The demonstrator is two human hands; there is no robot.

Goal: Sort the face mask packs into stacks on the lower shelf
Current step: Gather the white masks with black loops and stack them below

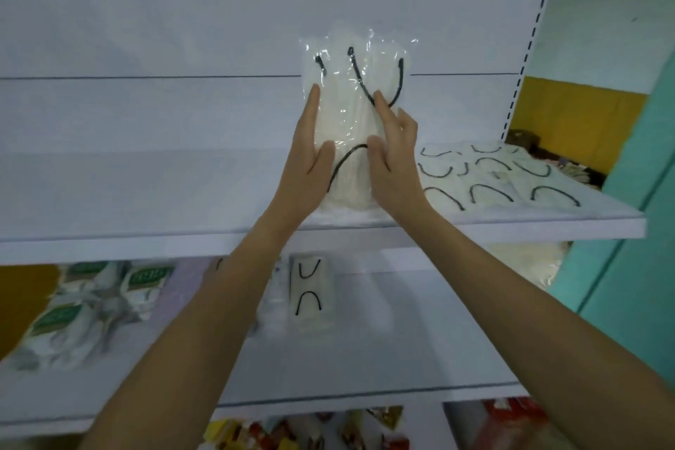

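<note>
A bundle of clear packs of white face masks with black ear loops (347,91) stands upright on the upper shelf (146,194). My left hand (310,153) presses flat against its left side, fingers straight. My right hand (392,146) presses its right side, fingers straight and spread over the front. Several more mask packs (493,175) lie flat to the right on the same shelf. On the lower shelf (401,340), one mask pack (310,292) lies behind my left forearm.
Green-labelled white packs (84,303) lie in a loose heap at the left of the lower shelf. Another pile of white packs (526,263) sits at its far right. Colourful packets (328,431) fill the shelf below. A teal wall (639,230) borders the right side.
</note>
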